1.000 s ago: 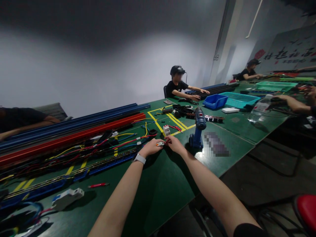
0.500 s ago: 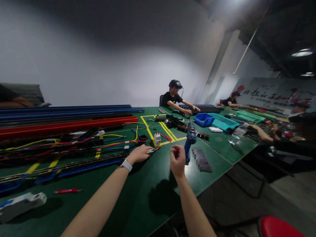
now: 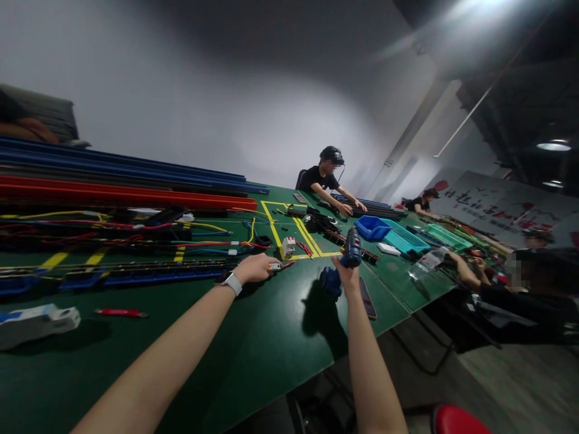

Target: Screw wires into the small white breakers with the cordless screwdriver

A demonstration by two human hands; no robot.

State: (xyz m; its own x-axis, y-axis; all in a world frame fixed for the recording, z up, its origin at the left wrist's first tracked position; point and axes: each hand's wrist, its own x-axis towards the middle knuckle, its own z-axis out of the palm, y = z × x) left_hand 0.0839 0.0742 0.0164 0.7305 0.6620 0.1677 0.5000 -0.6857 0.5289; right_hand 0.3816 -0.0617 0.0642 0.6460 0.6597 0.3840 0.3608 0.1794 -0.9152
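Note:
My left hand, with a pale watch on its wrist, is closed on a small white circuit breaker low over the green table. An orange part shows on the breaker, and a red wire sticks out to its right. My fingers hide much of it. My right hand is wrapped round the handle of a blue cordless drill, held tilted above the table with its base leaning left. A white breaker with red toggles stands beyond my left hand. Red wires lie beside it.
Wired strips and blue and red channels cover the left side. A grey breaker and a red wire lie near left. A phone is beside the drill. Blue bin and turquoise tray stand farther back. Co-workers sit around the table.
My right hand has moved forward and taken hold of the drill, which has gone from upright to tilted. My left hand stays on the small breaker. The view has turned slightly.

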